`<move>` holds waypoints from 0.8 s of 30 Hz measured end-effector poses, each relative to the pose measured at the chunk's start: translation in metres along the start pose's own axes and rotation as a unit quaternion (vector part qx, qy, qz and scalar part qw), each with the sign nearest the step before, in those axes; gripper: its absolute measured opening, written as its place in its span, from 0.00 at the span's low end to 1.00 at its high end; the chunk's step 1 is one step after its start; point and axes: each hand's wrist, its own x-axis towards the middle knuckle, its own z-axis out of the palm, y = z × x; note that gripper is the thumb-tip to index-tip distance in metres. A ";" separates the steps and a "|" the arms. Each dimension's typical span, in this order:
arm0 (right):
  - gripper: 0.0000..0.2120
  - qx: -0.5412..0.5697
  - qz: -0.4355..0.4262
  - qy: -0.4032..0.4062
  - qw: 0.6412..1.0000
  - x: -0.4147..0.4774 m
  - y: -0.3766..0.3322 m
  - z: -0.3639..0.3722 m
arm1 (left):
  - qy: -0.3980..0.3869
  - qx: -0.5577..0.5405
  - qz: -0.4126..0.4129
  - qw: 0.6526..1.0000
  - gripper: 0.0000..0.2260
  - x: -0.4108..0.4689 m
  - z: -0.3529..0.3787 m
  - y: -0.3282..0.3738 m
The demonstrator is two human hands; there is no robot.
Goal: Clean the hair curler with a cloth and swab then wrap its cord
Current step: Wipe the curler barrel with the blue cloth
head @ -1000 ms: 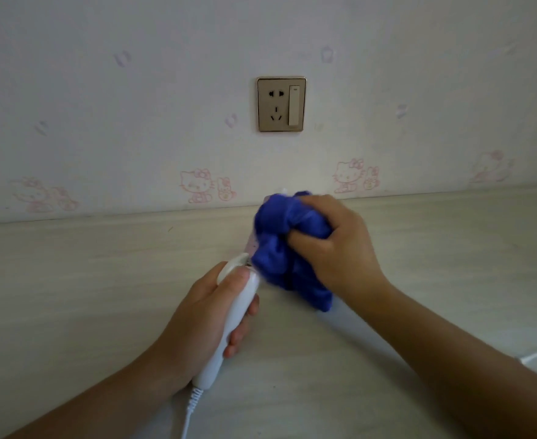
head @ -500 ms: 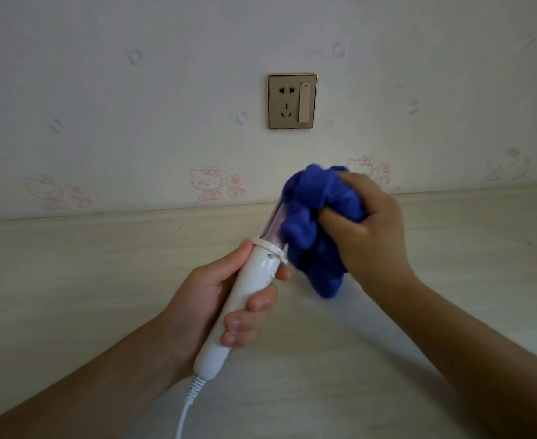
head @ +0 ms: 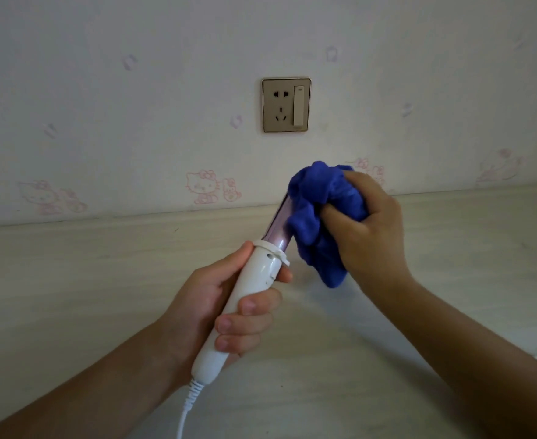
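Below the wall socket point(head: 286, 104): left hand point(head: 216, 312) wrapped tight around the hair curler point(head: 248, 296) handle, right hand point(head: 368, 229) clenched on blue cloth point(head: 314, 217), pressed against the barrel.

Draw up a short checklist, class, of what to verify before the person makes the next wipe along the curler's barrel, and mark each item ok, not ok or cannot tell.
1. Curler held firmly: left hand wraps the white handle of the hair curler. Ok.
2. Cloth in hand: right hand bunches the blue cloth. Ok.
3. Cloth on the barrel: it covers the upper part of the purple barrel. Ok.
4. Wall socket free of any plug: nothing is in it. Ok.
5. Barrel cool: cannot tell.
6. Cord free of tangles: it leaves the frame at the bottom. Cannot tell.
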 end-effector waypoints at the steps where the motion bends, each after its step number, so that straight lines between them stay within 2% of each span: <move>1: 0.15 -0.002 -0.016 -0.027 1.000 -0.004 -0.001 0.004 | 0.006 -0.004 0.005 1.000 0.21 -0.001 -0.001 0.001; 3: 0.15 -0.004 -0.057 -0.098 0.993 -0.014 -0.005 0.015 | 0.030 -0.001 0.015 0.999 0.20 -0.003 -0.002 0.008; 5: 0.16 -0.003 -0.073 -0.136 0.988 -0.015 -0.006 0.020 | 0.054 0.024 0.023 0.998 0.22 -0.002 0.000 0.014; 7: 0.15 -0.023 -0.060 -0.112 0.992 -0.007 -0.004 0.014 | 0.078 0.054 0.023 0.995 0.22 0.002 0.002 0.014; 9: 0.16 -0.045 -0.033 -0.052 0.997 0.002 0.000 0.002 | 0.100 0.107 0.017 0.989 0.24 0.006 0.004 0.007; 11: 0.14 -0.052 -0.011 -0.012 0.999 0.007 0.001 -0.007 | 0.116 0.154 0.019 0.981 0.30 0.007 0.004 0.002; 13: 0.14 -0.039 -0.008 -0.038 0.998 0.005 -0.002 -0.005 | 0.141 0.158 0.030 0.977 0.37 0.002 0.000 0.001; 14: 0.14 -0.037 -0.020 -0.071 0.997 0.001 -0.004 0.000 | 0.152 0.148 0.036 0.977 0.37 -0.001 -0.002 0.004; 17: 0.16 -0.047 -0.072 -0.158 0.984 -0.014 -0.008 0.017 | 0.164 0.127 0.042 0.977 0.26 -0.006 -0.002 0.013; 19: 0.15 -0.047 -0.073 -0.132 0.987 -0.009 -0.007 0.014 | 0.145 0.135 0.030 0.980 0.29 -0.005 0.000 0.017; 22: 0.17 -0.037 -0.039 -0.013 0.999 0.008 -0.004 -0.007 | 0.112 0.175 0.008 0.978 0.34 -0.001 0.003 0.016; 24: 0.19 -0.016 -0.025 0.022 0.999 0.011 -0.003 -0.013 | 0.101 0.208 -0.010 0.973 0.35 -0.002 0.002 0.013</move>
